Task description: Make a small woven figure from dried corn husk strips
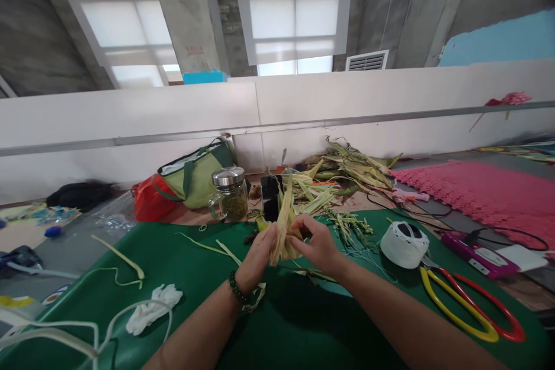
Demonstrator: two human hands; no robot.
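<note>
Both my hands meet over the green cloth (182,277) and grip one bundle of pale dried corn husk strips (284,225) that stands upright between them. My left hand (258,254), with a dark bead bracelet on its wrist, closes on the bundle's left side. My right hand (314,243) pinches the bundle's lower right part with fingers curled round it. Loose husk strips (124,257) lie on the cloth to the left.
A heap of husks (347,170) lies behind, with a phone (271,196), a glass jar with metal lid (229,193) and a green bag (195,176). At right are a white reel (403,243), yellow-and-red scissors (472,306) and a pink mat (477,191). White gloves (151,309) lie left.
</note>
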